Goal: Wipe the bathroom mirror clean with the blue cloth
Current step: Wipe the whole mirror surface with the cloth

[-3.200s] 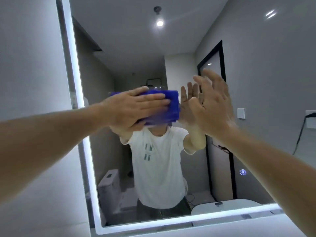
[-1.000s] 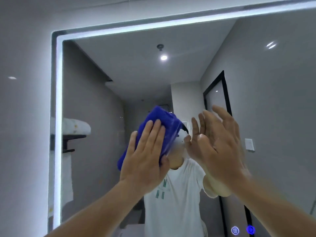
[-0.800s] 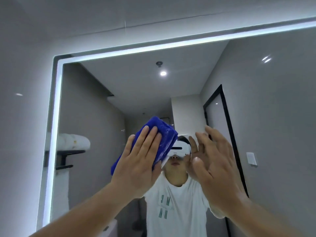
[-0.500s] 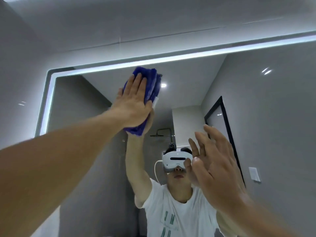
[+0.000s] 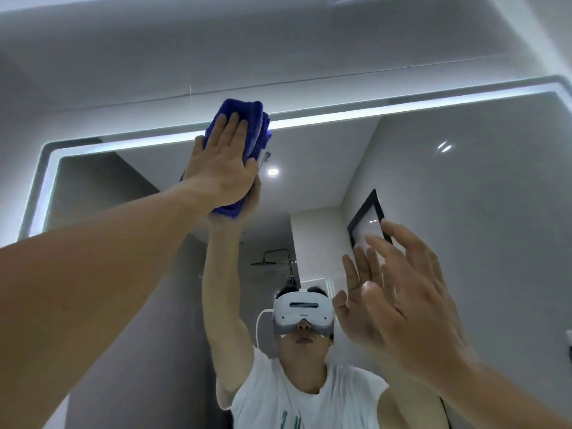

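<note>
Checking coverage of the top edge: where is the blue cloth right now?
In the head view, upper left of centre, the blue cloth lies under the left hand, overlapping the mirror's lit top strip.

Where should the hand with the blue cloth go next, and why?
Probably sideways along the top edge: the left hand presses the blue cloth flat at the mirror's lit top strip, so there is no glass higher up.

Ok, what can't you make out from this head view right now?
- Glass under the cloth: hidden by the cloth and left hand.
- Mirror's lower edge: cut off by the frame's bottom.
- Whether the right hand touches the glass: cannot tell.
- Streaks or smears: too faint to tell.
</note>
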The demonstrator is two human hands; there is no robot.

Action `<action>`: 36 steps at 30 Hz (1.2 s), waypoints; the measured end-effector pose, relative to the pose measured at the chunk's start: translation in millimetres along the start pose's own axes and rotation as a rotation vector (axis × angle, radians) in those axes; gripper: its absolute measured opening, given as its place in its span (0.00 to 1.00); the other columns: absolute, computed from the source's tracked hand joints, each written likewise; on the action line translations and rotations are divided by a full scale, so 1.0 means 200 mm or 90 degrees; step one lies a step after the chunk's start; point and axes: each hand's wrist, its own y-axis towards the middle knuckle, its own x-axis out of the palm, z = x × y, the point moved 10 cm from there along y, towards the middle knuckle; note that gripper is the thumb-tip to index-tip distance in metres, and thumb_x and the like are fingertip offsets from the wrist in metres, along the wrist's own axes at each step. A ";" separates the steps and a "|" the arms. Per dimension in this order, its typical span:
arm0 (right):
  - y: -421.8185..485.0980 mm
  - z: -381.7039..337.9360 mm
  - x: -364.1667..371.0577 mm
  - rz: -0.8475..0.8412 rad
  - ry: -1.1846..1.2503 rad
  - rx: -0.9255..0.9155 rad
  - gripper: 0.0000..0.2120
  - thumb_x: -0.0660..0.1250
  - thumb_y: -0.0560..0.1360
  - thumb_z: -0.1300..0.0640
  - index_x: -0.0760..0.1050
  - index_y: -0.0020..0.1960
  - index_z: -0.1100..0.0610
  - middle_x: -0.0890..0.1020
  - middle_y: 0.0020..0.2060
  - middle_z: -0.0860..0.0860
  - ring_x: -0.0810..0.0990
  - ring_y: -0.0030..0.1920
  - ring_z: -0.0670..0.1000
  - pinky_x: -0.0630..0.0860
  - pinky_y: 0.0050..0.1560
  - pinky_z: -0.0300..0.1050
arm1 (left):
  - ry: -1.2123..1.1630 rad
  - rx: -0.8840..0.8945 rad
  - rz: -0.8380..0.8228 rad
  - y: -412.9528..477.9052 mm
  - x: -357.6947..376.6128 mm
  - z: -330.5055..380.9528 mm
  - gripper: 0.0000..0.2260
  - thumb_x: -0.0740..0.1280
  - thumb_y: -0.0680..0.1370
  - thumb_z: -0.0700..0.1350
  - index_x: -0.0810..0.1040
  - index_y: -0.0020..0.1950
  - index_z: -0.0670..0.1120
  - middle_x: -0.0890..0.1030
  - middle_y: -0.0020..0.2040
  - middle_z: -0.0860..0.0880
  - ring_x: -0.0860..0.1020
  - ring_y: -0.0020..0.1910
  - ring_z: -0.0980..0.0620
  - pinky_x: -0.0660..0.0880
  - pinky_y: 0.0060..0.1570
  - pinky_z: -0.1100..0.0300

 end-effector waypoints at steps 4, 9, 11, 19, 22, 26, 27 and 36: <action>-0.05 -0.04 -0.04 -0.015 -0.017 0.028 0.29 0.54 0.70 0.48 0.69 0.71 0.52 0.62 0.73 0.43 0.53 0.67 0.34 0.56 0.67 0.40 | 0.028 0.167 -0.017 -0.27 0.04 0.16 0.30 0.44 0.80 0.57 0.40 0.81 0.51 0.41 0.81 0.53 0.39 0.79 0.55 0.44 0.78 0.48; -0.08 -0.16 -0.04 -0.033 -0.044 0.031 0.28 0.56 0.71 0.51 0.68 0.72 0.52 0.62 0.73 0.45 0.52 0.67 0.33 0.49 0.63 0.30 | 0.081 0.366 -0.110 -0.77 0.19 0.36 0.30 0.44 0.81 0.59 0.33 0.78 0.54 0.31 0.77 0.55 0.30 0.76 0.56 0.37 0.77 0.48; -0.10 -0.21 -0.05 -0.031 -0.053 0.025 0.28 0.57 0.72 0.51 0.68 0.71 0.53 0.62 0.73 0.45 0.52 0.67 0.33 0.48 0.62 0.26 | 0.086 0.456 -0.137 -1.03 0.25 0.43 0.29 0.46 0.82 0.60 0.39 0.80 0.54 0.37 0.79 0.54 0.34 0.78 0.54 0.38 0.77 0.46; -0.10 -0.24 -0.10 -0.013 -0.062 0.009 0.27 0.58 0.71 0.52 0.69 0.71 0.52 0.63 0.72 0.44 0.54 0.69 0.35 0.55 0.67 0.39 | 0.084 0.503 -0.138 -0.97 0.24 0.42 0.26 0.44 0.83 0.57 0.41 0.80 0.55 0.41 0.80 0.55 0.37 0.79 0.54 0.43 0.77 0.46; -0.07 -0.18 -0.10 -0.029 -0.055 0.013 0.28 0.56 0.71 0.50 0.67 0.72 0.49 0.59 0.72 0.39 0.51 0.69 0.32 0.49 0.66 0.31 | 0.074 0.345 -0.080 -0.57 0.14 0.34 0.28 0.37 0.81 0.60 0.36 0.80 0.54 0.35 0.79 0.55 0.33 0.77 0.55 0.44 0.78 0.47; -0.02 -0.04 -0.08 -0.043 -0.034 0.014 0.30 0.56 0.70 0.49 0.66 0.72 0.49 0.59 0.72 0.39 0.52 0.72 0.36 0.53 0.70 0.38 | 0.016 0.204 -0.056 -0.07 0.06 0.28 0.28 0.45 0.83 0.58 0.39 0.81 0.54 0.38 0.80 0.56 0.37 0.78 0.57 0.46 0.78 0.49; 0.00 -0.01 -0.08 -0.038 -0.026 0.013 0.30 0.56 0.70 0.48 0.67 0.72 0.49 0.60 0.73 0.41 0.53 0.72 0.38 0.55 0.71 0.41 | -0.001 0.165 -0.054 0.03 0.04 0.25 0.27 0.47 0.84 0.57 0.41 0.81 0.53 0.41 0.81 0.55 0.39 0.79 0.57 0.47 0.78 0.48; 0.11 0.16 -0.03 -0.008 -0.017 -0.025 0.27 0.58 0.71 0.53 0.69 0.70 0.52 0.63 0.72 0.47 0.60 0.71 0.46 0.64 0.69 0.49 | -0.021 0.044 -0.009 0.20 0.00 0.22 0.27 0.49 0.82 0.52 0.47 0.81 0.51 0.47 0.82 0.54 0.43 0.80 0.54 0.50 0.77 0.46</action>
